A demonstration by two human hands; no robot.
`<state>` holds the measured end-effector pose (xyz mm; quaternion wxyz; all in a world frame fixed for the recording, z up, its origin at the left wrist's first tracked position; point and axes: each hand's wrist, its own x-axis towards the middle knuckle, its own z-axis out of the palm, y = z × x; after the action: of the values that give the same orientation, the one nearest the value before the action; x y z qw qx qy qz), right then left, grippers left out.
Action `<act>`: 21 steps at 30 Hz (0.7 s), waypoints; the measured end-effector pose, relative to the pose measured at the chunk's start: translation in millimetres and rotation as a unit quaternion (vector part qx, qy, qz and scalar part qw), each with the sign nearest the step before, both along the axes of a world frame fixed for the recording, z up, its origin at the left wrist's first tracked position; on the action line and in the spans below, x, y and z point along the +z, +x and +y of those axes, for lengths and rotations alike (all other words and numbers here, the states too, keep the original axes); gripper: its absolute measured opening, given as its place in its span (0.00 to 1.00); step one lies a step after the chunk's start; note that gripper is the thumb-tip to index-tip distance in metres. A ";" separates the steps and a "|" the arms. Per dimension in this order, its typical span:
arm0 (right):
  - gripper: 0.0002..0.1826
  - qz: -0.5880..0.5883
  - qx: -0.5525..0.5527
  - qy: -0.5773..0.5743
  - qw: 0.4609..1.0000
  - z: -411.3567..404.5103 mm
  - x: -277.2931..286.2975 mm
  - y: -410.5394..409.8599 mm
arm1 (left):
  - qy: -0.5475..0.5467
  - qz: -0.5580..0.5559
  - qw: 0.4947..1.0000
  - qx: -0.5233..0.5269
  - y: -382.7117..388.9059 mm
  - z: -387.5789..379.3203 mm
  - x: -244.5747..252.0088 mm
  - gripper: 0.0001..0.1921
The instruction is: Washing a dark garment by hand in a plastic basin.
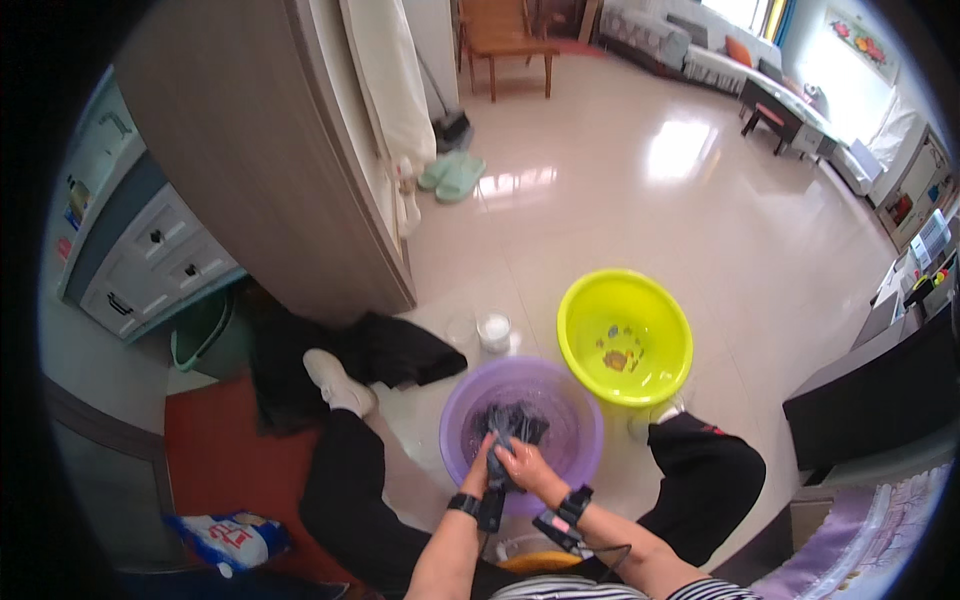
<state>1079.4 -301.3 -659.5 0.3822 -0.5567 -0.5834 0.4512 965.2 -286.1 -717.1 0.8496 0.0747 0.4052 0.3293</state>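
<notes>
A purple plastic basin [577,457] holding water stands on the floor between my legs. Dark wet cloth [525,421] lies partly in it. Over the basin, my left hand [480,466] and my right hand [527,463] are close together, both gripping a bunched part of the cloth. Beyond the basin's right side is a yellow-green plastic basin [626,292] with printed figures on its bottom. A glass jar with white contents [495,330] stands just past the purple basin's far rim.
Dark cloth [405,352] lies on the floor at the left, by my shoe. A blue and white bag [236,538] rests on a red mat [206,457]. Green slippers [454,176] sit near the wall. A dark cabinet [862,405] stands at the right.
</notes>
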 end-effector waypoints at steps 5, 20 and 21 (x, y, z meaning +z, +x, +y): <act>0.14 -0.183 -0.098 -0.044 0.977 11.4 -32.1 59.8 | 0.134 0.125 0.982 -0.052 43.9 -7.5 24.0 0.15; 0.29 -0.472 0.105 -0.012 0.876 52.4 -93.1 52.9 | 0.021 0.207 0.977 -0.055 19.7 -3.9 -13.5 0.33; 0.29 -0.466 0.108 -0.017 0.878 54.8 -101.0 53.4 | -0.012 0.194 0.979 -0.059 21.8 -5.9 -18.0 0.33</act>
<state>1132.8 -246.6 -760.5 0.0052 -0.6428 -0.7427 0.1876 987.0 -292.0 -735.1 0.7733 0.1504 0.5615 0.2532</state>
